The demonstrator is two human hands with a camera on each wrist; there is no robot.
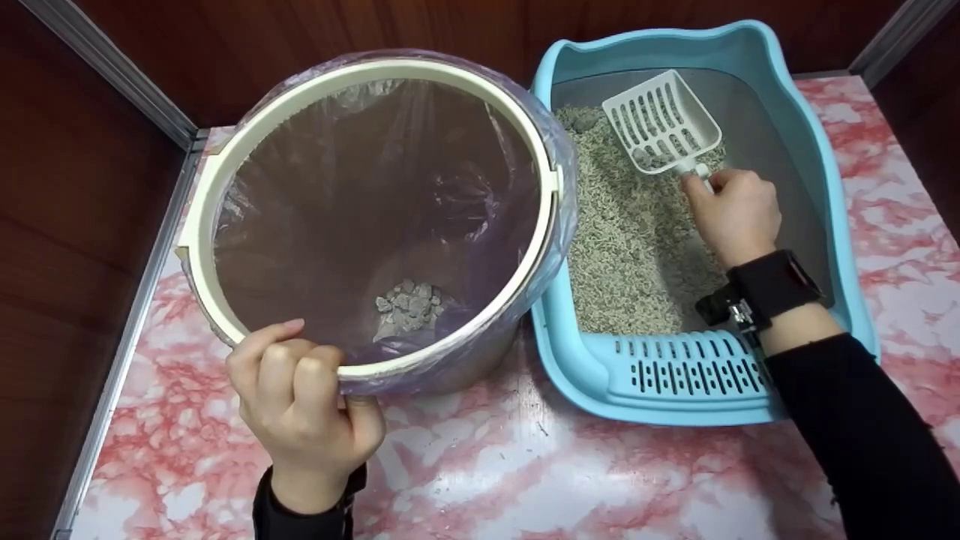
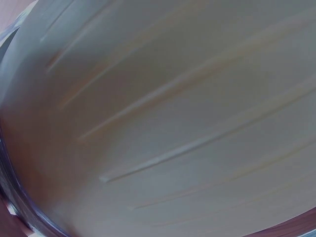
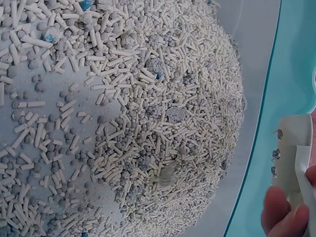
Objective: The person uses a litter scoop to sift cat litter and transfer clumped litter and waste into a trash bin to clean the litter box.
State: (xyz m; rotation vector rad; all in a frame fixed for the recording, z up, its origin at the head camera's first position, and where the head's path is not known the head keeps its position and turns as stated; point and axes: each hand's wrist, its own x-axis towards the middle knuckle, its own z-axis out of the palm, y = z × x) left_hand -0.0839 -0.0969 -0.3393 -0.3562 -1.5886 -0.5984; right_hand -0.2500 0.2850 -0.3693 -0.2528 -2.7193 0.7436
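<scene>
My left hand (image 1: 304,397) grips the near-left rim of a lined bin (image 1: 435,73), fingers over the top and thumb below. The left wrist view is filled by a pale ribbed surface, apparently the bin's outer wall. Grey litter clumps (image 1: 409,309) lie at the bottom of the bin in a purple liner (image 1: 566,217). With my right hand (image 1: 739,217) I hold the handle of a white litter scoop (image 1: 701,120) above the litter box. A few small grey clumps (image 1: 643,158) sit near the scoop's handle end. Litter pellets (image 3: 163,89) spread below it.
The blue litter box (image 1: 844,262) stands right of the bin, its upper left edge against the liner. At its front is a slotted step (image 1: 686,367). Both stand on a red-and-white marbled surface (image 1: 465,465), with dark wooden panels (image 1: 225,37) behind and left.
</scene>
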